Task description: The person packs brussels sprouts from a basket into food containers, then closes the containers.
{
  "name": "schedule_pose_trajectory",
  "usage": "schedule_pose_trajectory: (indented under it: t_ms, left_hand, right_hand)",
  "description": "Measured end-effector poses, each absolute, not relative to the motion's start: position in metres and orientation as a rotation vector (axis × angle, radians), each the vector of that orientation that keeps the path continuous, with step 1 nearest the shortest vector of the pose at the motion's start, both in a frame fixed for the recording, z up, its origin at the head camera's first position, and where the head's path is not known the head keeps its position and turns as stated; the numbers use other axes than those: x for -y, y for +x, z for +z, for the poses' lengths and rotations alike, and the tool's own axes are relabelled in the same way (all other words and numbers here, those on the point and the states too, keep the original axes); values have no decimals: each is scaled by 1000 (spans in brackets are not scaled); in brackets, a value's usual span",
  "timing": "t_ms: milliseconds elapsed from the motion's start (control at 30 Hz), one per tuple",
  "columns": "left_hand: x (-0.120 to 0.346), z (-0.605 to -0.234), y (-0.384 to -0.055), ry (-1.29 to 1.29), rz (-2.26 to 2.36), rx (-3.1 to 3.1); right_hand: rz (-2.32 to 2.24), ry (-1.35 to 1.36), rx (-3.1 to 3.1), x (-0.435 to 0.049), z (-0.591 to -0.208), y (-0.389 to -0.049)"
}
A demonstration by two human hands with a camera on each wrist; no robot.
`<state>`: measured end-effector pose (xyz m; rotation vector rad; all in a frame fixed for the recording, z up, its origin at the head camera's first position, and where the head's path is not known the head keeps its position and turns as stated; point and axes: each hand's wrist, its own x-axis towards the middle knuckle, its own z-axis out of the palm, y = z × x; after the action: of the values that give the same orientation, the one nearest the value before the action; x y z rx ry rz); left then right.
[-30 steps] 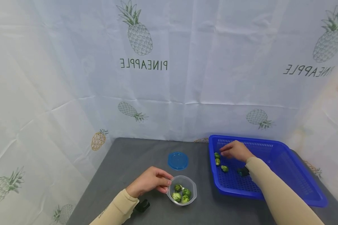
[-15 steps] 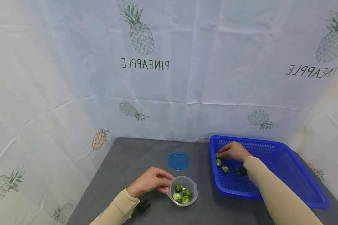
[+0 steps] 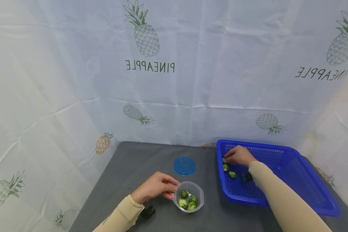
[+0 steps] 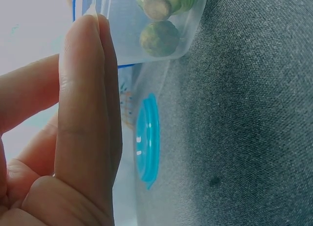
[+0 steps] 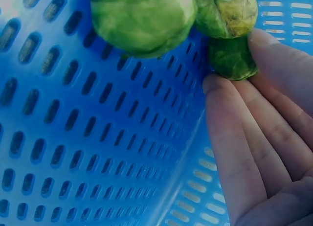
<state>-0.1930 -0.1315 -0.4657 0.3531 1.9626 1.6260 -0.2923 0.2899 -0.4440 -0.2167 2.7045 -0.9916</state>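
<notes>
My left hand (image 3: 156, 187) pinches the rim of a small clear plastic container (image 3: 192, 185) between thumb and fingers. Several Brussels sprouts (image 3: 183, 203) lie inside that container. Over in the blue basket (image 3: 310, 193), my right hand (image 3: 240, 156) has thumb and fingertips around the farthest sprout (image 5: 233, 59), by the basket's left wall. Two more sprouts sit nearer: one (image 3: 225, 167) right beside the fingers, another (image 3: 233, 175) a little closer to me. The right wrist view shows the nearest sprout (image 5: 142, 23) large above the slotted basket floor.
A blue round lid (image 3: 184, 166) lies on the grey table (image 3: 139, 161) just beyond the clear container. The basket's raised slotted walls surround my right hand. A white pineapple-print curtain (image 3: 185, 80) hangs behind the table.
My right hand has moved slightly down and left onto the farthest sprout, and its fingers have come together around it. My left hand stays at the container's rim.
</notes>
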Motion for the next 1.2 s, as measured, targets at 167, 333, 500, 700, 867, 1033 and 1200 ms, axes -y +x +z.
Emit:
schedule_pose_trajectory:
  t_ms: [167, 333, 500, 700, 867, 1033, 1200]
  left_hand:
    - [131, -465, -193, 362, 1631, -1963]
    - [131, -465, -194, 360, 1633, -1953]
    - [131, -466, -194, 360, 1630, -1947]
    - [131, -466, -195, 354, 1639, -1943]
    - [133, -466, -195, 360, 1632, -1950]
    - [133, -466, -196, 362, 1629, -1956]
    - [132, -465, -195, 362, 1627, -1950]
  right_hand:
    - [-973, -222, -2711, -288, -440, -289]
    - [-955, -231, -2728, -294, -433, -284]
    - [-936, -250, -2757, -301, -422, -273]
    - [-963, -266, -2789, -301, -397, -246]
    - [-974, -222, -2837, -284, -377, -215]
    - [-1071, -214, -2830, -255, -372, -190]
    - [-1172, -236, -2781, -217, -378, -176]
